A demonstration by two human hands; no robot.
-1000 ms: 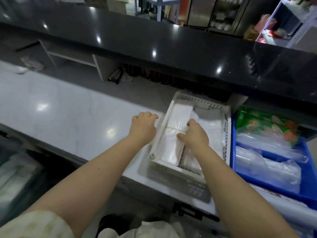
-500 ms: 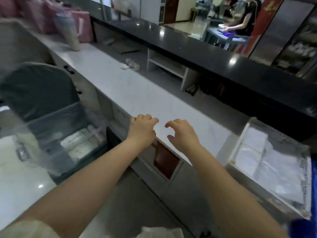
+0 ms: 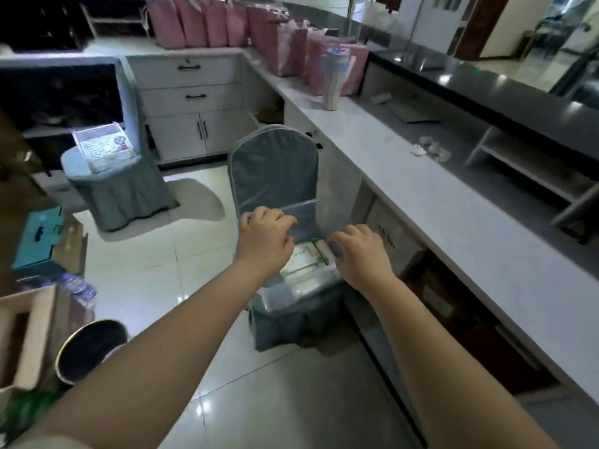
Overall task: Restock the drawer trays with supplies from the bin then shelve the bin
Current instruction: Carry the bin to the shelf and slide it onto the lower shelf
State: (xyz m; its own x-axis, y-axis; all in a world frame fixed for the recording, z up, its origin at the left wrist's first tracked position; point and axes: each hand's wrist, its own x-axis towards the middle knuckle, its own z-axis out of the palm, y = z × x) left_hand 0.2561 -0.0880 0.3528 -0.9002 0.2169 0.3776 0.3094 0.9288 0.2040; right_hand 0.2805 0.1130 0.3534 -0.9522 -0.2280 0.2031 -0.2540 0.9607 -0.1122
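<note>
Both hands moved from counter edge to clear bin (image 3: 291, 286) on chair (image 3: 272, 163); left hand (image 3: 264, 243), right hand (image 3: 359, 254) fingers curled over rim.

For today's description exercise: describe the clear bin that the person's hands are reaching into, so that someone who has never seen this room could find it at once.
Start at the long white counter on the right; a grey-covered chair stands beside it. The clear bin sits on that chair's seat, holding white packets, with both hands at its rim. The other covered chair, further left, carries a different box.
</note>
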